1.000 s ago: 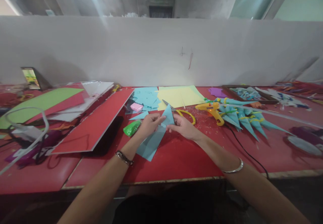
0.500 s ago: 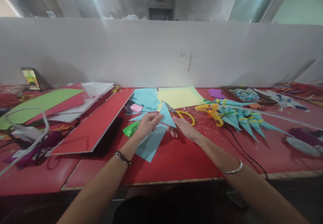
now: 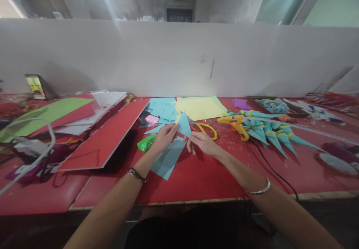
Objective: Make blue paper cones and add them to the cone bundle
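A folded triangle of light blue paper point(image 3: 184, 125) is held up between my two hands, its point upward. My left hand point(image 3: 166, 137) pinches its left edge between thumb and fingers. At the lower right corner, my right hand point(image 3: 202, 143) grips it with thumb and forefinger, the other fingers curled below. Under the hands a blue paper sheet point(image 3: 168, 161) lies on the red table point(image 3: 207, 178). Scissors with yellow handles point(image 3: 209, 131) rest just behind my right hand, their blades partly hidden by the triangle. A shiny green packet point(image 3: 146, 143) lies beside my left wrist.
A yellow hot glue gun point(image 3: 234, 125) with a dark cord sits right of the scissors, before blue paper cones point(image 3: 276, 138). Behind are yellow sheets point(image 3: 200, 107) and blue paper pieces point(image 3: 162, 108). A raised red board point(image 3: 109, 138) slants at left; a phone point(image 3: 35, 87) stands farther back.
My right hand has gone from lying flat beside the triangle to pinching its lower right corner. The triangle has turned slightly, and my left hand still holds it.
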Demonstrator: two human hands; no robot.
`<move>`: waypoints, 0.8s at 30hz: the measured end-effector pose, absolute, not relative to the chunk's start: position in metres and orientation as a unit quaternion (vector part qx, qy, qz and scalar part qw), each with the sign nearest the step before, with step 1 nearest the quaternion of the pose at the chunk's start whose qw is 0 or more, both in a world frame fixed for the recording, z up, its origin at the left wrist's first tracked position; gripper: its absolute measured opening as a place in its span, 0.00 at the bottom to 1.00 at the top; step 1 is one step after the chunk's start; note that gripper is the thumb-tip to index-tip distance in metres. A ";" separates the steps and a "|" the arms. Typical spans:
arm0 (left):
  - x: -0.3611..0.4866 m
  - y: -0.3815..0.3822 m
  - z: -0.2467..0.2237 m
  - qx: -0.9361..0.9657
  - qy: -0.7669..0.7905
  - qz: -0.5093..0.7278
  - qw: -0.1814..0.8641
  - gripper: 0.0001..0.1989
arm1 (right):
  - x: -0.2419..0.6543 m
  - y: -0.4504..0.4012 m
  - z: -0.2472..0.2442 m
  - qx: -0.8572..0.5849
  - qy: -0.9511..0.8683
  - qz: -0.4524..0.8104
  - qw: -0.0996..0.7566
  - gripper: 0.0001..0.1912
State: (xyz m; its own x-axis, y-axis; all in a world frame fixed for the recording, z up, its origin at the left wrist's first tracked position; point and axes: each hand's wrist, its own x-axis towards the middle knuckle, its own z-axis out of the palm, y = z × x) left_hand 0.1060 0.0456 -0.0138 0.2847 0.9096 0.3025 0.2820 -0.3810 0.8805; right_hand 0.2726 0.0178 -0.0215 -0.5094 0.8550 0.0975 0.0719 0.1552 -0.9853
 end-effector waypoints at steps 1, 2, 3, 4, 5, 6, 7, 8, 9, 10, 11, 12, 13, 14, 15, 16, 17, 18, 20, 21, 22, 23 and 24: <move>0.106 0.046 -0.014 0.714 0.423 0.424 0.362 0.19 | 0.272 0.018 -0.022 -0.352 -0.673 0.535 0.369 0.11; 0.106 0.046 -0.014 0.715 0.426 0.421 0.360 0.19 | 0.272 0.019 -0.023 -0.360 -0.674 0.517 0.387 0.10; 0.106 0.045 -0.015 0.717 0.427 0.416 0.361 0.19 | 0.272 0.020 -0.024 -0.366 -0.672 0.502 0.405 0.10; 0.106 0.045 -0.015 0.719 0.426 0.411 0.364 0.19 | 0.272 0.021 -0.025 -0.368 -0.668 0.491 0.421 0.13; 0.106 0.045 -0.016 0.724 0.423 0.405 0.366 0.19 | 0.272 0.021 -0.026 -0.367 -0.663 0.486 0.436 0.17; 0.107 0.045 -0.016 0.727 0.420 0.400 0.367 0.19 | 0.272 0.022 -0.027 -0.362 -0.660 0.481 0.450 0.21; 0.107 0.045 -0.017 0.730 0.418 0.398 0.367 0.19 | 0.272 0.022 -0.028 -0.352 -0.661 0.476 0.461 0.26; 0.107 0.045 -0.017 0.730 0.418 0.398 0.366 0.19 | 0.271 0.022 -0.028 -0.341 -0.666 0.470 0.469 0.31; 0.108 0.045 -0.018 0.729 0.419 0.400 0.366 0.19 | 0.272 0.022 -0.029 -0.331 -0.674 0.461 0.473 0.36; 0.108 0.045 -0.018 0.724 0.422 0.403 0.367 0.19 | 0.272 0.022 -0.029 -0.326 -0.684 0.449 0.474 0.40; 0.108 0.045 -0.019 0.718 0.427 0.407 0.370 0.19 | 0.272 0.021 -0.030 -0.326 -0.695 0.435 0.472 0.42; 0.108 0.045 -0.019 0.713 0.430 0.409 0.373 0.19 | 0.272 0.021 -0.030 -0.331 -0.707 0.416 0.466 0.41; 0.108 0.045 -0.018 0.709 0.432 0.409 0.377 0.18 | 0.273 0.021 -0.029 -0.340 -0.718 0.393 0.462 0.38; 0.108 0.045 -0.018 0.708 0.432 0.408 0.382 0.18 | 0.274 0.021 -0.029 -0.350 -0.730 0.365 0.460 0.32; 0.109 0.045 -0.017 0.708 0.430 0.407 0.385 0.18 | 0.274 0.021 -0.029 -0.359 -0.741 0.336 0.458 0.26; 0.109 0.045 -0.017 0.709 0.427 0.405 0.388 0.18 | 0.275 0.022 -0.028 -0.366 -0.749 0.310 0.457 0.21; 0.109 0.044 -0.016 0.711 0.425 0.403 0.389 0.18 | 0.275 0.022 -0.028 -0.373 -0.753 0.292 0.456 0.17; 0.109 0.044 -0.015 0.712 0.424 0.402 0.389 0.18 | 0.275 0.022 -0.027 -0.380 -0.754 0.284 0.455 0.16; 0.109 0.043 -0.014 0.713 0.424 0.402 0.387 0.18 | 0.275 0.021 -0.027 -0.392 -0.749 0.292 0.447 0.17; 0.109 0.043 -0.014 0.714 0.424 0.401 0.386 0.17 | 0.275 0.021 -0.027 -0.395 -0.746 0.301 0.445 0.17; 0.109 0.043 -0.014 0.715 0.423 0.400 0.386 0.17 | 0.275 0.021 -0.026 -0.397 -0.741 0.310 0.444 0.17; 0.108 0.043 -0.014 0.716 0.422 0.400 0.387 0.17 | 0.275 0.021 -0.026 -0.398 -0.736 0.317 0.447 0.16; 0.108 0.043 -0.015 0.717 0.420 0.399 0.388 0.17 | 0.274 0.020 -0.026 -0.399 -0.732 0.321 0.450 0.15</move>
State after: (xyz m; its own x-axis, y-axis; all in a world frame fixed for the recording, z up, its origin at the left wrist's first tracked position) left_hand 0.1081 0.0432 -0.0148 0.3296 0.9116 0.2457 0.2930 -0.3462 0.8912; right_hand 0.2743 0.0203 -0.0259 -0.2774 0.8726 0.4019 0.2944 0.4754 -0.8290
